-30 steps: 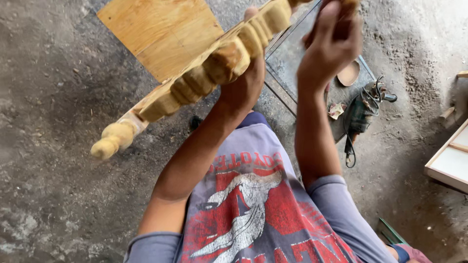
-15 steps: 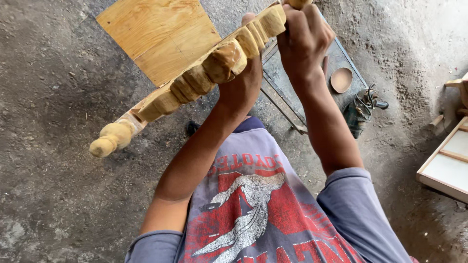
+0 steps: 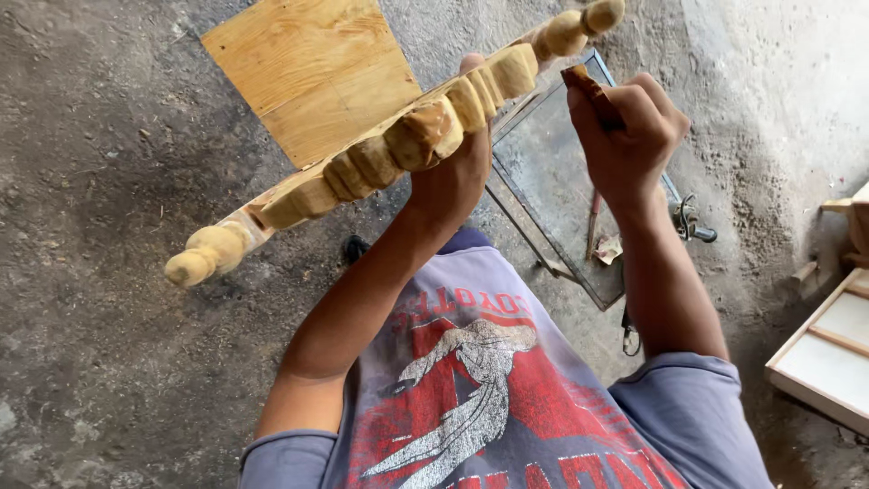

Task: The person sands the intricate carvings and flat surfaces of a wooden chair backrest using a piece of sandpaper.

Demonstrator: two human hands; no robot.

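A long carved wooden spindle (image 3: 389, 154) with rounded lobes and knob ends slants from lower left to upper right above the floor. My left hand (image 3: 453, 172) grips it from beneath near its middle. My right hand (image 3: 629, 136) is closed around a small brown piece, seemingly folded sandpaper (image 3: 587, 89), held just under the spindle's upper end. Whether the brown piece touches the wood cannot be told.
A square plywood board (image 3: 312, 77) lies on the rough concrete floor (image 3: 100, 136). A metal-framed glass panel (image 3: 552, 181) lies under my hands, with small tools and a cable by its right edge. A white wooden frame (image 3: 828, 349) sits at the right.
My right hand has come down off the spindle's top end and now holds the brown piece beside it. The view has tilted, so the spindle's upper knob now shows.
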